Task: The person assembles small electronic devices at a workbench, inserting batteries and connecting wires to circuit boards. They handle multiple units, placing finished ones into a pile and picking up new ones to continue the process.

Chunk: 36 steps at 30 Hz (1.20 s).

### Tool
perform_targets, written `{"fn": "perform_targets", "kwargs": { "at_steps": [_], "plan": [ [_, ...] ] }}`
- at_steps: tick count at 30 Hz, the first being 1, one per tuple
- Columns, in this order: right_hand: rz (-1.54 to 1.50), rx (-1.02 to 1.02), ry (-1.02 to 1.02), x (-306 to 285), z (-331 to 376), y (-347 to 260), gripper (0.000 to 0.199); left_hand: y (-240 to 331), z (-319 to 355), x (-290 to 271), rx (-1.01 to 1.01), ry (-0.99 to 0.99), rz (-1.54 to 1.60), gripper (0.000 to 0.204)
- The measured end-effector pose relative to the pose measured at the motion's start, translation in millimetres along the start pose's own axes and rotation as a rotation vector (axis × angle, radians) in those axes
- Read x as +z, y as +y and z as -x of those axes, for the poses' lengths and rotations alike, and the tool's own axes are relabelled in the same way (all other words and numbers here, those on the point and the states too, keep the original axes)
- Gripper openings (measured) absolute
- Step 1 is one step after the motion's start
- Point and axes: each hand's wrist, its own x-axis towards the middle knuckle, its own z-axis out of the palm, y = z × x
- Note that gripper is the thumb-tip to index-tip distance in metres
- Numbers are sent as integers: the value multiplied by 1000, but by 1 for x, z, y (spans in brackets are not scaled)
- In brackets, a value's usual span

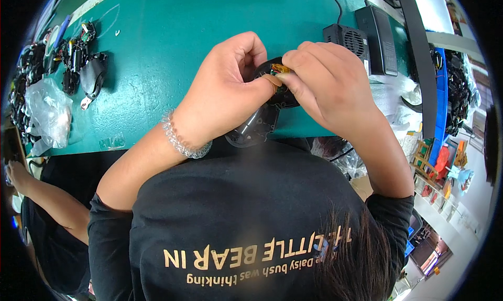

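Observation:
A black rounded plastic housing [286, 98] is between my two hands near the table's front edge, with a smoky, partly see-through lower section [254, 129]. My left hand [222, 86], a clear coiled band on its wrist, is closed on the left side of the housing. From the right, my right hand [332, 86] has thumb and fingers pinched at an amber flexible strip [281, 68] on the housing's upper part. Both thumbs come close together there. The fingers hide most of the inside, and the strip's far end cannot be made out.
At the left of the green table [157, 28] lie dark device parts [78, 60] and a clear plastic bag [50, 112]. Black boxes with cords [376, 39] stand at the back right, near a blue bin [440, 107]. Another person's arm [52, 201] shows at lower left.

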Motion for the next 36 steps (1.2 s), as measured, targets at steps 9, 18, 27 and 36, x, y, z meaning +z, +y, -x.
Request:
{"fn": "perform_targets", "kwargs": {
  "at_steps": [9, 18, 27, 36],
  "plan": [
    [38, -4, -74, -3, -1, -1, 17, 5, 2, 3, 4, -5, -61, 18],
    [34, -7, -135, -5, -3, -1, 16, 2, 3, 4, 58, 24, -106, 18],
    [-1, -3, -163, -13, -4, -2, 13, 3, 2, 4, 27, -1, -82, 17],
    [-129, 53, -175, -17, -4, -4, 12, 4, 4, 4, 47, -1, -184, 18]
  ]
}}
